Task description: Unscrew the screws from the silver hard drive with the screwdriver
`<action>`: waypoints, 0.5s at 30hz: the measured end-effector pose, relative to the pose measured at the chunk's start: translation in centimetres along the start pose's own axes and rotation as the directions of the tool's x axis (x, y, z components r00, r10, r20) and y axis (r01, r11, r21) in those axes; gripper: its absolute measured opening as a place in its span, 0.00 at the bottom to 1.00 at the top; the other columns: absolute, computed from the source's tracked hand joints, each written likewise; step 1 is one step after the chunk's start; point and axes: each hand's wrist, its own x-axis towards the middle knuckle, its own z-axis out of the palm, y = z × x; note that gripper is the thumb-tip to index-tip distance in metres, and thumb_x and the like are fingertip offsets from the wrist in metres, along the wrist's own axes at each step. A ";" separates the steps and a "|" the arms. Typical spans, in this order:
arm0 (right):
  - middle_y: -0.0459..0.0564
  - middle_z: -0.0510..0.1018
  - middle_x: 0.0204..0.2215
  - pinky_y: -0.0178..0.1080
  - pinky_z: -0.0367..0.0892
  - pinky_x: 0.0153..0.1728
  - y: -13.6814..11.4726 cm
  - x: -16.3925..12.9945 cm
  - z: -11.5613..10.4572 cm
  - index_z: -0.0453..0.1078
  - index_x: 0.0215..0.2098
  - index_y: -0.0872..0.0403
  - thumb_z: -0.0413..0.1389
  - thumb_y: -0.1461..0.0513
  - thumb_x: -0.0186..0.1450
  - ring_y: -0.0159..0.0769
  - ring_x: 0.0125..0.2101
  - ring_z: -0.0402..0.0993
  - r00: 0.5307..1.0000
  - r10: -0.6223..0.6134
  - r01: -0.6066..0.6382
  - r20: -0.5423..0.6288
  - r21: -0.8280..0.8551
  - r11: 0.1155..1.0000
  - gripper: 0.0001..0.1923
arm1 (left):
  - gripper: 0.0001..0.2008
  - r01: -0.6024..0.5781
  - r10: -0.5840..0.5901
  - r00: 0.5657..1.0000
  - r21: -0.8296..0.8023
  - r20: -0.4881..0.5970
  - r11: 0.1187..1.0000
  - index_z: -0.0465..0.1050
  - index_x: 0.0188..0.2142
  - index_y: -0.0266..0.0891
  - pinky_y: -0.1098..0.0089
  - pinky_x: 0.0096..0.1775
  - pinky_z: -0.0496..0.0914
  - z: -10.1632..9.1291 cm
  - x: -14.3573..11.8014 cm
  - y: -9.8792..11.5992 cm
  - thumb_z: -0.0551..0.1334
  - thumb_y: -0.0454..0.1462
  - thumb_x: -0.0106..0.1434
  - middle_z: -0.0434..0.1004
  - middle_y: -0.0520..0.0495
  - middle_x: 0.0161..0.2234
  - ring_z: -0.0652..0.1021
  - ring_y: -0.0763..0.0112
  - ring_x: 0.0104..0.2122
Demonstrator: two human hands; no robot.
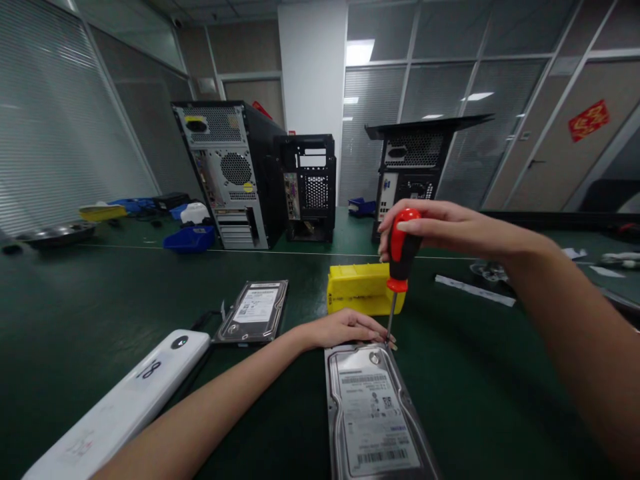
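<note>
In the head view a silver hard drive (373, 413) lies label up on the green table in front of me. My left hand (353, 328) reaches across its far end, fingers bent along that edge and steadying it, with the fingertips beside the screwdriver's shaft. My right hand (425, 230) is closed around the red and black handle of a screwdriver (403, 253). The screwdriver stands nearly upright, its tip at the drive's far right corner. Whether the tip sits in a screw is too small to tell.
Behind the drive stands a yellow plastic bin (357, 290). A second hard drive (257, 310) and a white power bank (125, 407) lie to the left. Computer cases (265, 180) stand farther back, near a blue tray (189, 239). A white strip (475, 291) lies at right.
</note>
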 end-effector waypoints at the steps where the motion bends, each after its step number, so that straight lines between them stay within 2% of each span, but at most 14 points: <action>1: 0.52 0.79 0.37 0.41 0.75 0.37 -0.4 0.2 -0.6 0.72 0.47 0.52 0.59 0.56 0.61 0.40 0.39 0.77 1.000 0.003 -0.002 0.007 -0.079 0.997 0.18 | 0.15 0.002 -0.002 1.000 -0.002 0.000 1.000 0.74 0.48 0.37 0.64 0.54 0.63 0.0 0.0 0.0 0.59 0.40 0.64 0.76 0.44 0.49 0.74 0.66 0.49; 4: 0.51 0.79 0.41 0.35 0.75 0.33 -1.9 0.4 -1.4 0.73 0.48 0.53 0.60 0.60 0.59 0.40 0.40 0.77 0.999 0.043 -0.035 0.032 -0.223 0.974 0.18 | 0.15 -0.013 0.013 1.000 -0.011 -0.012 1.000 0.74 0.48 0.37 0.63 0.54 0.63 0.1 0.0 0.0 0.59 0.40 0.65 0.76 0.44 0.49 0.74 0.66 0.49; 6: 0.52 0.78 0.45 0.33 0.74 0.33 -2.9 0.1 -1.2 0.75 0.47 0.54 0.60 0.64 0.58 0.40 0.42 0.77 0.993 0.110 -0.100 0.035 -0.212 0.972 0.17 | 0.15 -0.031 0.031 0.999 -0.015 -0.011 0.999 0.74 0.48 0.36 0.63 0.54 0.64 0.2 -0.1 0.1 0.59 0.40 0.64 0.76 0.43 0.48 0.74 0.66 0.49; 9: 0.50 0.77 0.48 0.31 0.73 0.34 -3.8 -0.9 -0.9 0.74 0.49 0.51 0.61 0.68 0.57 0.38 0.42 0.77 0.981 0.193 -0.196 -0.037 -0.201 0.960 0.21 | 0.14 -0.042 0.042 0.999 -0.023 -0.007 0.999 0.74 0.47 0.36 0.63 0.54 0.64 0.2 -0.1 0.1 0.59 0.40 0.64 0.76 0.43 0.48 0.75 0.66 0.48; 12: 0.47 0.76 0.48 0.34 0.72 0.38 -3.6 -1.5 -1.2 0.74 0.49 0.48 0.61 0.68 0.57 0.39 0.44 0.76 0.987 0.158 -0.160 -0.028 -0.274 0.948 0.22 | 0.15 -0.034 0.034 0.999 -0.014 -0.006 0.999 0.73 0.48 0.35 0.63 0.54 0.63 0.1 -0.1 0.0 0.59 0.39 0.65 0.76 0.43 0.49 0.74 0.65 0.49; 15: 0.48 0.78 0.44 0.37 0.73 0.39 -2.8 -1.1 -1.7 0.76 0.46 0.48 0.64 0.62 0.55 0.41 0.43 0.76 0.999 0.043 -0.046 -0.016 -0.373 0.927 0.19 | 0.16 -0.016 0.016 1.000 0.006 0.001 1.000 0.73 0.50 0.36 0.63 0.54 0.63 -0.1 0.0 -0.3 0.59 0.39 0.65 0.76 0.43 0.49 0.74 0.65 0.50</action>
